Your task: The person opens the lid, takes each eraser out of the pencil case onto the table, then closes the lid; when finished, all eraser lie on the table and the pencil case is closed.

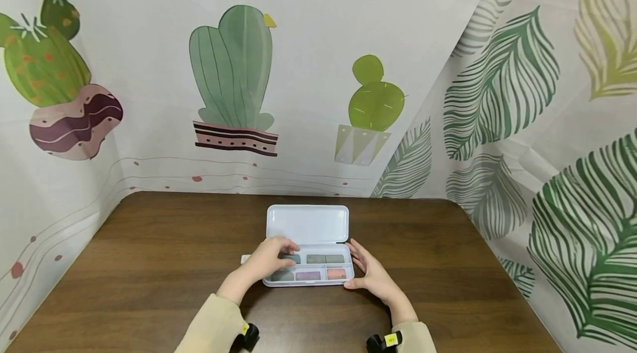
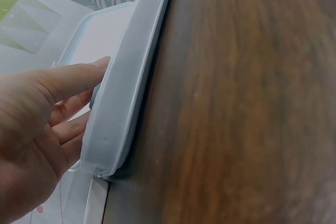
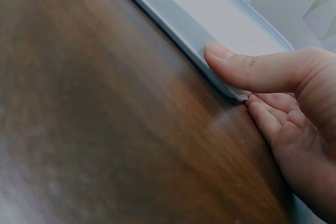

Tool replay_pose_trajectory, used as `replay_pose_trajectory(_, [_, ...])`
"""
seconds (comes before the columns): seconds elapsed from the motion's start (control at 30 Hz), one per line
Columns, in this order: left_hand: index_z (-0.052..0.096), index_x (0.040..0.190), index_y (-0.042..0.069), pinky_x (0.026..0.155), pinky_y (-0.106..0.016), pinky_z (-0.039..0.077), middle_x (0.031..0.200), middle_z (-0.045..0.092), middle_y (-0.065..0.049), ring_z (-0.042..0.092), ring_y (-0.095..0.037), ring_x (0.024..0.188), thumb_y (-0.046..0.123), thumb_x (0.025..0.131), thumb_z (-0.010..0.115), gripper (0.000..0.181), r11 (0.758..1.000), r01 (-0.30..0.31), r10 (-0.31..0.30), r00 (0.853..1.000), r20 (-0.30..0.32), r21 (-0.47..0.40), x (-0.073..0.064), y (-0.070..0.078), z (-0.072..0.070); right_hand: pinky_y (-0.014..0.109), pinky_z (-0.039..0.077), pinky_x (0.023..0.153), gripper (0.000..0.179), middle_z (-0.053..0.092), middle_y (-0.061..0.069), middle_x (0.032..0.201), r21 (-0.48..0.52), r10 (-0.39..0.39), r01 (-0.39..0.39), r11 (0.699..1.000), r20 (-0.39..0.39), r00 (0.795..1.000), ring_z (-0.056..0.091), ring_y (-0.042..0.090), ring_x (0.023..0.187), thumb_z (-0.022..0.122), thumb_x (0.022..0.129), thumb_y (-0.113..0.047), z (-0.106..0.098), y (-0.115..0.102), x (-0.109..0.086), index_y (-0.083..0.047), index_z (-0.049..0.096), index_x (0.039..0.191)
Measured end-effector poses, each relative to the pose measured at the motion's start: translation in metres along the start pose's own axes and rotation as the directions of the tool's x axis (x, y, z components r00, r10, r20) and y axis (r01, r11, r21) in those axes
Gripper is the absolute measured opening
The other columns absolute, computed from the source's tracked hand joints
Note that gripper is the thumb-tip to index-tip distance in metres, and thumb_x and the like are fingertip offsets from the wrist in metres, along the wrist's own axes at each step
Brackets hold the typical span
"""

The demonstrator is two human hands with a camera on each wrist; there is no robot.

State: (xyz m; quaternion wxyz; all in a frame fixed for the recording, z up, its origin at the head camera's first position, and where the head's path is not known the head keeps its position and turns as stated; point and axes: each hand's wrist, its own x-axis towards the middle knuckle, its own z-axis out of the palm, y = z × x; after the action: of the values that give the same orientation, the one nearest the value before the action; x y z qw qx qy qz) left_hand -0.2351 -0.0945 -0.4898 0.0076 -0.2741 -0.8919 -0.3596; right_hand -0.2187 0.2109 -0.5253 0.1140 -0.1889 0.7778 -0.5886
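A white hinged case [image 1: 308, 283] with divided compartments lies on the table with its lid [image 1: 307, 223] raised at the back. My left hand [image 1: 264, 256] reaches over its left end, thumb and fingers pinching a dark teal block [image 1: 296, 259] at the back-left compartment. Grey-green blocks [image 1: 325, 259] lie back right. In front sit another grey-green block [image 1: 282, 275], a purple block [image 1: 308, 275] and a salmon block [image 1: 336, 274]. My right hand [image 1: 373, 275] holds the case's right end, thumb at the front corner and fingers along the side.
A narrow white piece [image 1: 244, 259] sticks out beside the case's left end, partly behind my left hand; its kind is unclear. The brown wooden table [image 1: 174, 248] meets a cloth backdrop [image 1: 308, 93] printed with cacti and leaves.
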Motion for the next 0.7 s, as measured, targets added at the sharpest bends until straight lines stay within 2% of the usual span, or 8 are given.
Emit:
replay_pose_trajectory(0.33, [0.072, 0.104, 0.000, 0.080, -0.030, 0.056, 0.102, 0.072, -0.011, 0.069, -0.027, 0.093, 0.008, 0.084, 0.074, 0.021, 0.999, 0.020, -0.020, 0.999, 0.028, -0.027, -0.0007, -0.0021, -0.0007, 0.004, 0.029, 0.103, 0.107, 0.026, 0.030, 0.156, 0.003, 0.008, -0.009, 1.000, 0.001, 1.000, 0.024, 0.042, 0.145, 0.083, 0.071, -0.001, 0.0008, -0.0023, -0.0006, 0.007, 0.013, 0.153])
replay_pose_trajectory(0.7, [0.074, 0.100, 0.001, 0.079, -0.029, 0.056, 0.097, 0.075, -0.009, 0.070, -0.021, 0.090, 0.012, 0.084, 0.075, 0.019, 1.000, 0.023, -0.022, 1.000, 0.022, -0.010, -0.0012, -0.0017, -0.0016, 0.006, 0.029, 0.104, 0.106, 0.026, 0.030, 0.156, -0.004, 0.006, -0.006, 1.000, 0.005, 1.000, 0.023, 0.043, 0.145, 0.082, 0.072, 0.000, -0.0007, -0.0029, -0.0015, 0.007, 0.012, 0.153])
